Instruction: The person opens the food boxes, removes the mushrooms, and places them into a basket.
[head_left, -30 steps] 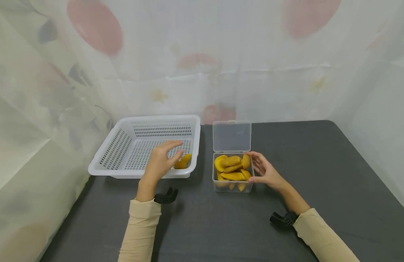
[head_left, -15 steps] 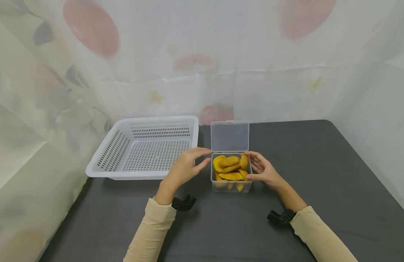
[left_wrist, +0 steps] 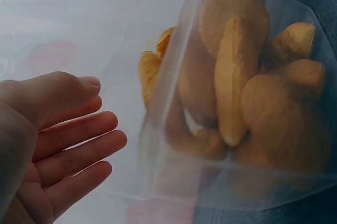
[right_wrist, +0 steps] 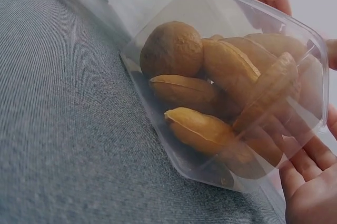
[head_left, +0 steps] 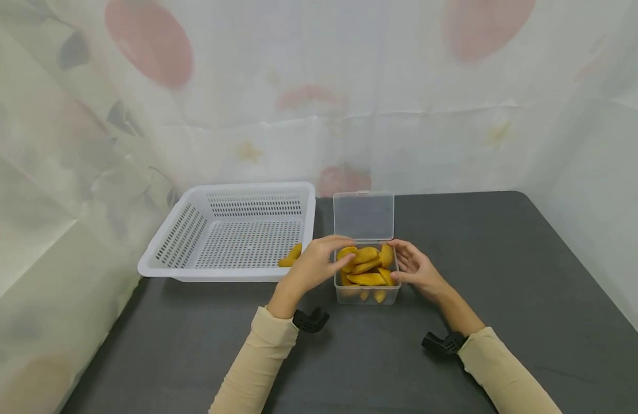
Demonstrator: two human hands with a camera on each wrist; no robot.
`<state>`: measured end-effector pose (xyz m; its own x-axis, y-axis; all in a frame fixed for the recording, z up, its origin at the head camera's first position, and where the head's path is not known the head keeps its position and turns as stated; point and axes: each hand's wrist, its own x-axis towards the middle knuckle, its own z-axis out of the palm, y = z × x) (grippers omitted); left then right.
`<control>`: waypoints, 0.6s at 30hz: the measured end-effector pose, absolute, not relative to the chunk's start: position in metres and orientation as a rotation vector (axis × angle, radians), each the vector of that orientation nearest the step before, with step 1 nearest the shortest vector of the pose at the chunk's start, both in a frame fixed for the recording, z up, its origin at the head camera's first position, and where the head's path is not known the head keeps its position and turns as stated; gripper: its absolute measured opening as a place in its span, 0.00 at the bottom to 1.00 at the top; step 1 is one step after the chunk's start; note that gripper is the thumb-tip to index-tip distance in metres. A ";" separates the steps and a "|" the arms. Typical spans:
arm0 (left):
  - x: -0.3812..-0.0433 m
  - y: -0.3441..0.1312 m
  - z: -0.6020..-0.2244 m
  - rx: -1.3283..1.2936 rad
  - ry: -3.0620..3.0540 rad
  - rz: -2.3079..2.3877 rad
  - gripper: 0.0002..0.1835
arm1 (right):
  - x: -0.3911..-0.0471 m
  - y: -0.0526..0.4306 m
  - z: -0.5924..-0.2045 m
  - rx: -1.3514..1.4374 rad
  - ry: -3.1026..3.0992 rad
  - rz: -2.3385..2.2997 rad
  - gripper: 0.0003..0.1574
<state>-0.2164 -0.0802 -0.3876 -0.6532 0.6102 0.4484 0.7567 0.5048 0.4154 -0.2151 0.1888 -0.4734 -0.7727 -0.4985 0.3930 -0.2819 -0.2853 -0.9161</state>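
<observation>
A clear plastic box (head_left: pixel 367 296) with its lid (head_left: pixel 363 215) raised at the back holds several yellow-brown, rounded and curved pieces (head_left: pixel 367 279); their kind cannot be told. Over the box's left rim hovers my left hand (head_left: pixel 314 265). In the left wrist view, its loosely bent fingers (left_wrist: pixel 87 155) hold nothing, beside the box wall. My right hand (head_left: pixel 422 279) holds the box at its right side, fingertips at the back corner and thumb lower along that side. In the right wrist view, its fingers (right_wrist: pixel 316 155) lie against the clear wall.
Left of the box stands a white slatted basket (head_left: pixel 165 273). Yellow pieces (head_left: pixel 289 260) lie at its front right corner, partly hidden by my left hand. Both stand on a dark grey table (head_left: pixel 479 247), with a patterned curtain (head_left: pixel 422 149) behind and at the sides.
My left hand has moved right from over the basket to the box's left rim, bringing the basket's yellow pieces back into view. My right hand has stayed at the box.
</observation>
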 end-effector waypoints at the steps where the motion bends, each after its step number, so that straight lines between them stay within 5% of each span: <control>1: -0.217 -0.079 -0.389 -1.164 -2.511 -0.882 0.15 | -0.216 0.189 -0.474 -0.991 1.778 -2.194 0.39; 18: -0.221 -0.066 -0.405 -1.160 -2.596 -0.899 0.19 | -0.217 0.191 -0.475 -1.025 1.768 -2.183 0.40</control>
<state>-0.2215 -0.0658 -0.4048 -0.6866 0.6250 0.3714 0.7208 0.5186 0.4599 -0.2173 0.1905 -0.4746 -0.7550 -0.5128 0.4087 -0.2932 -0.2935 -0.9099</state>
